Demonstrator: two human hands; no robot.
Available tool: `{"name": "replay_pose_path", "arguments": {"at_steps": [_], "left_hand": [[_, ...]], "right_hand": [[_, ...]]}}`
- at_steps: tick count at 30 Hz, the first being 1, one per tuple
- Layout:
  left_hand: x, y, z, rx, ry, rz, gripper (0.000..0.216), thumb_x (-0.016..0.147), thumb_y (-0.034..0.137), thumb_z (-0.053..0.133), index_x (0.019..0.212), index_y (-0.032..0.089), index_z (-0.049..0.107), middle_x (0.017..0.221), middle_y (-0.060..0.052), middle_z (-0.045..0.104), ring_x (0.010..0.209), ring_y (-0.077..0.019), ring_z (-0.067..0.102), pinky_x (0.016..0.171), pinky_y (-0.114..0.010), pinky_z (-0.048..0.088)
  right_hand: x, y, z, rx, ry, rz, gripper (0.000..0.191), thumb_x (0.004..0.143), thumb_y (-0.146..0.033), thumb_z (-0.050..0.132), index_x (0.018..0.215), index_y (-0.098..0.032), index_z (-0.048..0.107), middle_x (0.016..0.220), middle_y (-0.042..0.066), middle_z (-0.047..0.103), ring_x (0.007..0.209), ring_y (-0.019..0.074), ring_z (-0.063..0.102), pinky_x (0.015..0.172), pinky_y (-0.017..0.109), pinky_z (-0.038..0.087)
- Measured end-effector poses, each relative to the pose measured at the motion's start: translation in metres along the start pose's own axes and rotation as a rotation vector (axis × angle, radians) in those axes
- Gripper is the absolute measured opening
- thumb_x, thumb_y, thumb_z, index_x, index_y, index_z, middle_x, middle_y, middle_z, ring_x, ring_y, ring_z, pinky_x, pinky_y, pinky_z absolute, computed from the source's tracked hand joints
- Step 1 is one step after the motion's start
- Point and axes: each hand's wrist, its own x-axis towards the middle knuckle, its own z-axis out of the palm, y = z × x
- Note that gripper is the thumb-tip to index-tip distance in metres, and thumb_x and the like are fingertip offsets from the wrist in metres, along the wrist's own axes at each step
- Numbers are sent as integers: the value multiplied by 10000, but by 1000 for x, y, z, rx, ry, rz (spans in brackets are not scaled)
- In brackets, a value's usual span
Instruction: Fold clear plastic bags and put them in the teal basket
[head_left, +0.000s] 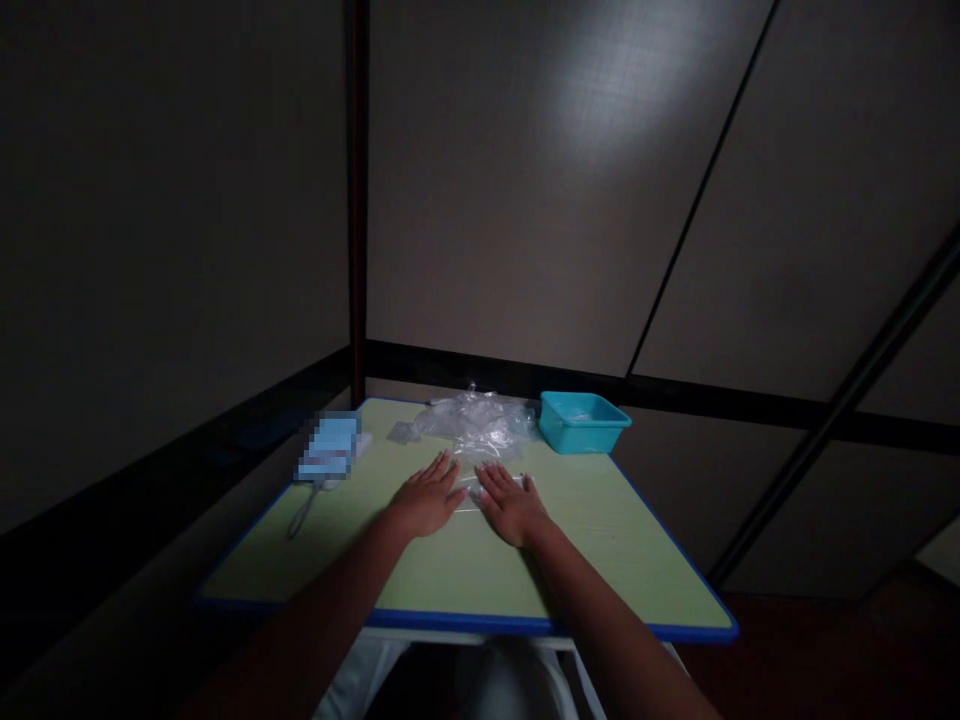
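1. Left hand (pixel 426 501) and right hand (pixel 513 508) lie palm-down, fingers spread, gripping nothing visible.
2. Clear plastic piece (pixel 470 502) lies between and partly under them, nearer than the crumpled plastic pile (pixel 480 420).
3. Smoothing seems in hand; next calls for even, outward pressure.

The light around me is dim: a soft white glare blooms on the wall panel (pixel 634 90), while the left wall (pixel 172 220) sinks nearly to black. Small glints break across the crumpled clear plastic (pixel 487 425). My left forearm (pixel 360 575) fades into shadow toward the lower edge. Wide-angle stretch slants the wall seams; coarse pixels mask a blue patch (pixel 330 447) at left.
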Motion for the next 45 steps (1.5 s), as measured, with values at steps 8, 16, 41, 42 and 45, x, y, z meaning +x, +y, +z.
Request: {"name": "replay_pose_path", "arguments": {"at_steps": [8, 16, 41, 42, 45], "left_hand": [[-9, -15, -4, 54, -13, -92, 662, 869, 563, 147, 1395, 162, 184, 1461, -71, 100, 1345, -221, 79, 1042, -533, 87], [-20, -9, -9, 142, 137, -281, 713, 863, 559, 140, 1372, 70, 240, 1457, -140, 94, 1345, -265, 22, 1018, -582, -1], [-25, 15, -1, -4, 34, -108, 630, 887, 530, 115, 1370, 156, 270, 1444, -79, 213, 1332, -201, 162, 1045, -463, 175], [-26, 11, -1, -3, 33, -119, 625, 888, 523, 119, 1369, 153, 270, 1444, -81, 212, 1331, -202, 164, 1042, -469, 179], [-26, 3, -4, -2, 25, -134, 612, 888, 523, 116, 1366, 176, 273, 1444, -63, 217, 1330, -195, 170, 1033, -478, 193]], "right_hand": [[2, 4, 4, 14, 8, -19, 578, 871, -545, -14, 1397, -312, 42, 1472, -32, 30, 1345, 160, 6, 1035, 512, 24], [3, 4, 5, 14, 12, -13, 560, 877, -534, -1, 1395, -324, 38, 1472, -39, 18, 1345, 163, 5, 1033, 520, 32], [4, 5, 8, -21, 13, -7, 503, 902, -447, 77, 1392, -341, 53, 1475, -30, 40, 1345, 173, 33, 1013, 555, 52], [4, 5, 7, -23, 7, -2, 502, 902, -446, 77, 1393, -339, 50, 1476, -31, 37, 1345, 171, 27, 1014, 552, 48], [3, 3, 5, -24, -6, 7, 501, 903, -445, 74, 1392, -341, 42, 1476, -33, 37, 1345, 167, 22, 1015, 548, 44]]}}
